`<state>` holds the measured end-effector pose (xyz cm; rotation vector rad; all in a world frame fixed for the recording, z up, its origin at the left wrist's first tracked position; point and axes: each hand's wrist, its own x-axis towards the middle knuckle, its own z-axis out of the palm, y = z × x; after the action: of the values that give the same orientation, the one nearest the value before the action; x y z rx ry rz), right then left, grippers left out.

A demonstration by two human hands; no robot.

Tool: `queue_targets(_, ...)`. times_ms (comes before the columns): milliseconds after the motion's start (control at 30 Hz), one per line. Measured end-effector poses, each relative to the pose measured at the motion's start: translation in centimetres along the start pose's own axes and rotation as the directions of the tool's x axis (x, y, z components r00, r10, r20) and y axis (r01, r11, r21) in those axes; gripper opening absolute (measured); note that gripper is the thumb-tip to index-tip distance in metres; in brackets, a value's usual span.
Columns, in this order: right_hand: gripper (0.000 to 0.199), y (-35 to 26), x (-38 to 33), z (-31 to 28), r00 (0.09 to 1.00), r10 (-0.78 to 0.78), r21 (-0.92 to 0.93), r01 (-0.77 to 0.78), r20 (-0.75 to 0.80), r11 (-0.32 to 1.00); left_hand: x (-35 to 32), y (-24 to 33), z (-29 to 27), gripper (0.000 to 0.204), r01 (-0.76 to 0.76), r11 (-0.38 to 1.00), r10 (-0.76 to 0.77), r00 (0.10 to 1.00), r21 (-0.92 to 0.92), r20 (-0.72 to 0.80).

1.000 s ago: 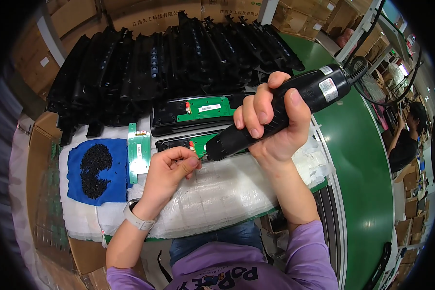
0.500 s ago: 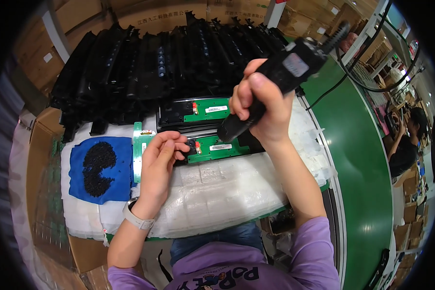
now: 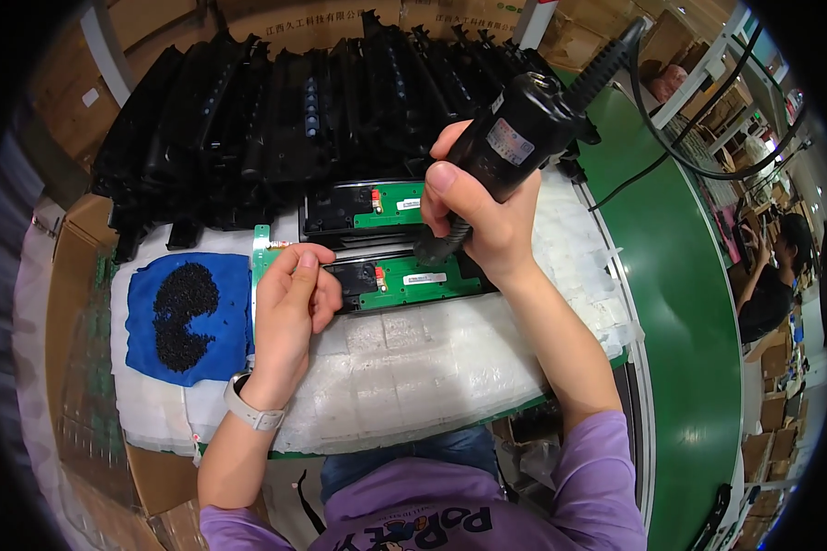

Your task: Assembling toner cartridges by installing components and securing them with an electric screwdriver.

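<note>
My right hand [image 3: 492,220] grips a black electric screwdriver [image 3: 515,138], tilted with its nose down. The nose is over the upper edge of a green circuit board [image 3: 395,286] in a black housing; whether the bit touches is hidden. My left hand [image 3: 294,294] is at this housing's left end, thumb and forefinger pinched together; anything between them is too small to make out. A second housing with a green board [image 3: 386,213] lies just beyond. Beside my left hand a loose green board [image 3: 262,243] is partly covered. Farther left, a blue cloth [image 3: 142,331] bears small black screws [image 3: 184,298].
Black plastic housings [image 3: 285,138] stand in a dense row along the back of the white-covered table [image 3: 386,386]. A black cable [image 3: 648,106] runs from the screwdriver to the right. Beyond the green surface [image 3: 689,367] at right, another person [image 3: 772,285] sits. Cardboard boxes [image 3: 230,28] stand behind.
The screwdriver and my right hand have shifted left, and the tool's top has swung left. My left hand has drawn slightly left, its fingers curling in.
</note>
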<state>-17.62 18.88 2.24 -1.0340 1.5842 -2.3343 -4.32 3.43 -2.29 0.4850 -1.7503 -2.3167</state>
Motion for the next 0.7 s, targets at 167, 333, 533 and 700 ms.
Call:
queue_targets(167, 0.017, 0.5, 0.4, 0.2, 1.0, 0.013, -0.044, -0.013, 0.01, 0.999, 0.1, 0.1, -0.5, 0.018, -0.015, 0.999, 0.014, 1.0, 0.033, 0.021)
queue_targets(333, 0.017, 0.9, 1.0, 0.8, 0.997, -0.003, -0.069, 0.009, 0.081, 0.998, 0.5, -0.3, -0.3, 0.011, -0.023, 0.999, 0.025, 0.999, 0.048, -0.031)
queue_targets(533, 0.015, 1.3, 0.4, 1.2, 0.997, -0.076, -0.123, 0.078, 0.021, 0.989, 1.1, -1.3, -0.6, 0.011, -0.032, 0.995, 0.03, 0.999, 0.099, 0.019)
queue_targets(700, 0.016, -0.2, -0.6, 0.7, 0.997, -0.077, -0.018, 0.076, -0.021, 0.997, 1.0, -1.3, -0.9, 0.019, -0.066, 0.989, 0.065, 0.998, 0.133, 0.014)
